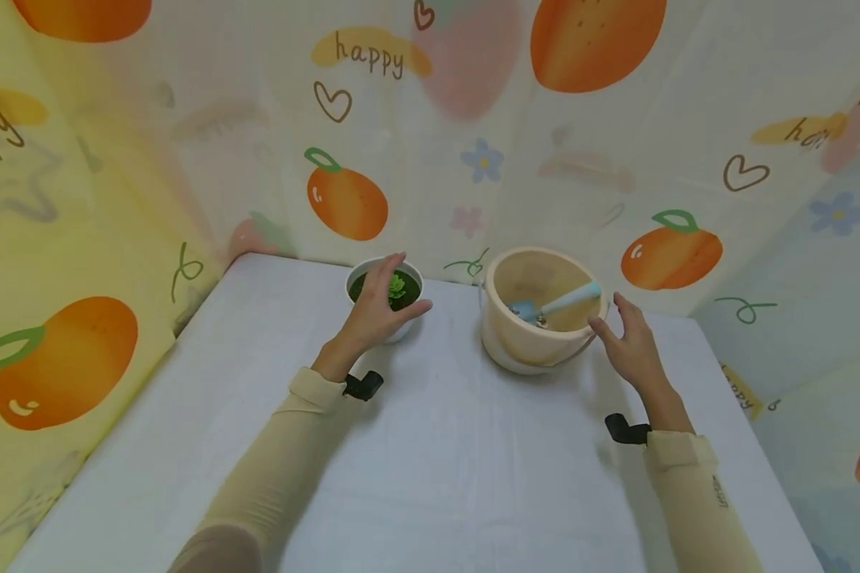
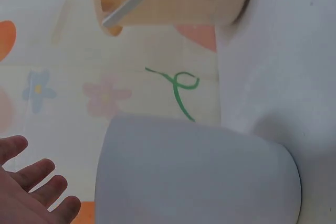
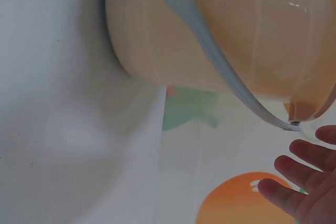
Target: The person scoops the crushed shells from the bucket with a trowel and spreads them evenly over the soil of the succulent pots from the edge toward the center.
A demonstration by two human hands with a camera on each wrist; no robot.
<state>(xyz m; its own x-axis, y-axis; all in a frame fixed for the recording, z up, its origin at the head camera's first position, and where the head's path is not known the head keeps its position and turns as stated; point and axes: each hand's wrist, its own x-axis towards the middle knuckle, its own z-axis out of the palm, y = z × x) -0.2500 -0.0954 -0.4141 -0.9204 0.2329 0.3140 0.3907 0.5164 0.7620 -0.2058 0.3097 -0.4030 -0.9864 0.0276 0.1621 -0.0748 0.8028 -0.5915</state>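
Note:
In the head view my left hand (image 1: pixel 369 317) is over the near side of a white pot (image 1: pixel 353 270) that holds a small green plant (image 1: pixel 397 288). Its fingers are spread, and the left wrist view has the fingertips apart beside the rim of the pot. A cream bucket (image 1: pixel 521 352) with a grey handle (image 3: pixel 220 66) stands to the right. Inside it lies a small tool with a light blue handle (image 1: pixel 572 298). My right hand (image 1: pixel 632 347) is at the right side of the bucket, fingers spread, thumb tip right at the rim.
Both the pot and the bucket stand near the back of a white-covered table (image 1: pixel 430 469). Behind it hangs a curtain (image 1: pixel 416 191) printed with oranges, hearts and flowers, and it also closes off both sides. A black wrist mount (image 1: pixel 364 386) sits on my left wrist.

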